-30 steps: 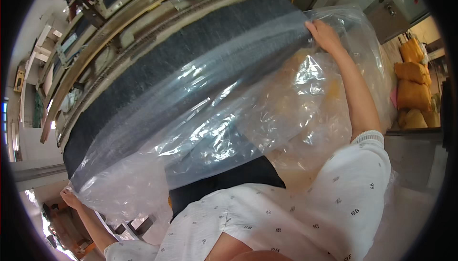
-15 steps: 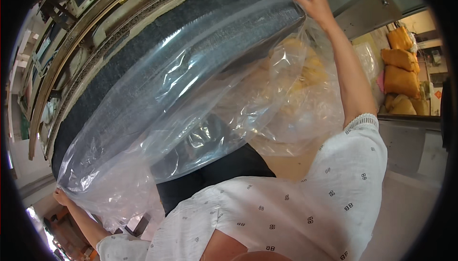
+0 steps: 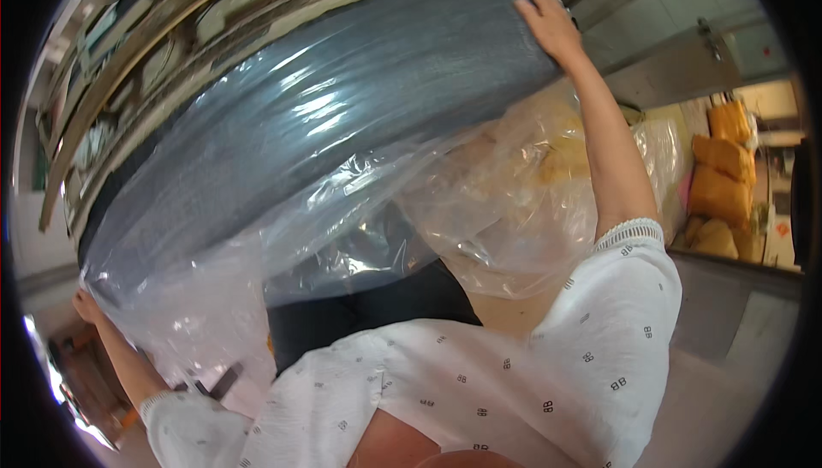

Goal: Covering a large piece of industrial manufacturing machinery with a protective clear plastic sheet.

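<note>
A wide sheet of clear plastic film (image 3: 317, 104) lies over a long dark grey work surface (image 3: 110, 196), shining where the light hits it. Its near part hangs in loose folds over the edge and across my lap. At the far left my left hand (image 3: 86, 306) pinches the film's corner. My right hand (image 3: 552, 27) rests at the surface's right end with its fingers spread, lying flat on the film there.
A long metal and wooden machine frame (image 3: 128, 65) runs behind the dark surface. Below my right arm lies a heap of crumpled clear plastic (image 3: 531, 220) with something yellow inside. Stacked orange-yellow sacks (image 3: 723, 168) stand at the right, past a grey metal panel (image 3: 685, 70).
The film has come down flatter across the dark surface. My right hand has let go of the film's edge and opened onto the surface. My left hand has moved slightly up and left.
</note>
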`<state>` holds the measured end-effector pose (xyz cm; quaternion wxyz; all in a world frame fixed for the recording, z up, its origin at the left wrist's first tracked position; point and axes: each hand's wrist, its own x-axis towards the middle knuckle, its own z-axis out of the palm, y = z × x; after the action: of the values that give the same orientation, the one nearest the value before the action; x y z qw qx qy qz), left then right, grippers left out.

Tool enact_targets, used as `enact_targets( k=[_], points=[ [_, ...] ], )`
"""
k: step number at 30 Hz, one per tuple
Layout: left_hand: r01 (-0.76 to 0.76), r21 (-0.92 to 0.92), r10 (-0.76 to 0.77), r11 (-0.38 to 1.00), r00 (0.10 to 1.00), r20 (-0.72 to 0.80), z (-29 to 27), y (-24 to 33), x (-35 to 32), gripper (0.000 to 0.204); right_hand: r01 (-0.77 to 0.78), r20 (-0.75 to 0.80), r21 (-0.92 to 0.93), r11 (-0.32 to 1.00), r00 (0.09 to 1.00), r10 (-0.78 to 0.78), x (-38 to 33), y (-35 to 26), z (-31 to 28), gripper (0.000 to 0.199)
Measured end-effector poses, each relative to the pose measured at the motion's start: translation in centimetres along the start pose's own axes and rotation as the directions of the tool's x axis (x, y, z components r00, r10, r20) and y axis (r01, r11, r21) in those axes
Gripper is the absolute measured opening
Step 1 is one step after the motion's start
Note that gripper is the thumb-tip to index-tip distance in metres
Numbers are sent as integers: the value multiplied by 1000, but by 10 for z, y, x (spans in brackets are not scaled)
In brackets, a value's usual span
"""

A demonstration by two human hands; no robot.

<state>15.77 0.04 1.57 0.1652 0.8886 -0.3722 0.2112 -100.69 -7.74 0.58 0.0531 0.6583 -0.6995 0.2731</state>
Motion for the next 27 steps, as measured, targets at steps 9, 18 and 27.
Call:
enact_targets(
  k=[9, 18, 27],
  points=[
    [-206, -290, 181, 934, 977, -111, 31, 147, -89, 32, -339, 292, 11, 941, 901, 321, 27, 100, -52, 57],
    [8, -640, -121, 768, 984, -133, 17, 176, -83, 33, 449, 88, 381, 808, 853, -515, -12, -266, -18, 19],
    [126, -592, -352, 796, 892, -284, 38, 156, -64, 28, 241, 344, 860, 450, 376, -860, -252, -498, 88, 40]
  ],
)
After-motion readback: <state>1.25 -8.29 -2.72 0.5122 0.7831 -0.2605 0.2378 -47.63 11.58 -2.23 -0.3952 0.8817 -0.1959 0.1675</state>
